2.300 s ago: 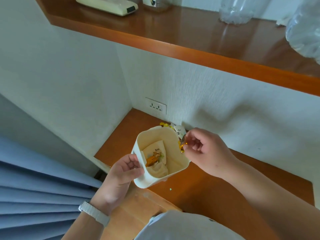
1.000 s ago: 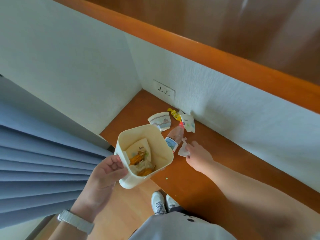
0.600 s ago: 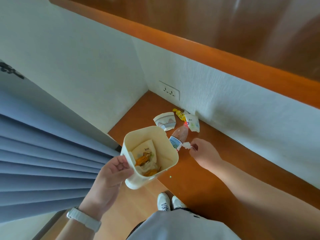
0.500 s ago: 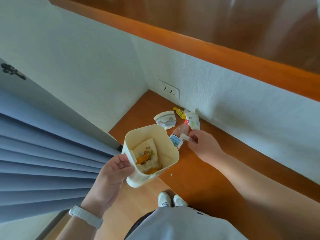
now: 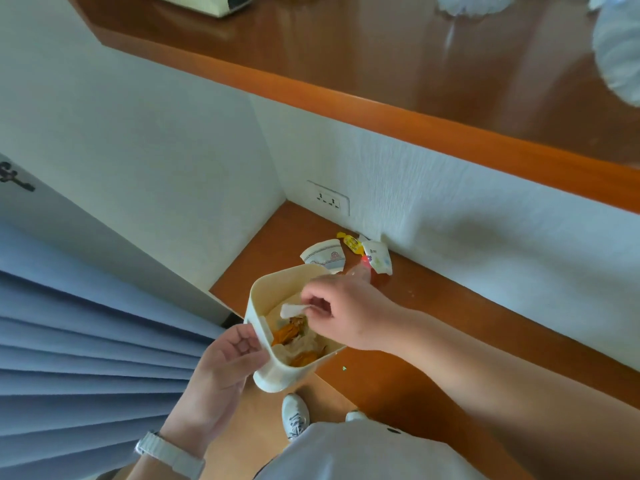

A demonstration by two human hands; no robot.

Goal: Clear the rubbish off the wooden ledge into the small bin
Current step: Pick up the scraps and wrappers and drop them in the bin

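Note:
My left hand [image 5: 225, 365] grips the small cream bin [image 5: 273, 372] by its near rim, holding it at the front edge of the wooden ledge [image 5: 433, 327]. Orange wrappers and tissue lie inside it. My right hand [image 5: 343, 313] hovers over the bin's mouth, pinching a small white scrap of paper [image 5: 291, 310]. On the ledge behind the bin lie a torn paper cup piece [image 5: 323, 259], a yellow sweet wrapper [image 5: 351, 242] and a white sachet [image 5: 379, 259]. A small bottle with a red cap [image 5: 363, 266] is mostly hidden behind my right hand.
A wall socket [image 5: 329, 201] sits in the corner above the ledge. A higher wooden shelf [image 5: 415, 109] overhangs with a cream device [image 5: 214, 1] and plastic bottles on it. Blue curtains [image 5: 86, 341] hang at the left. My shoes [image 5: 294, 415] stand on the floor below.
My right hand picked the white scrap off the ledge beside the bottle and carried it left over the bin's mouth. The bin stayed in my left hand.

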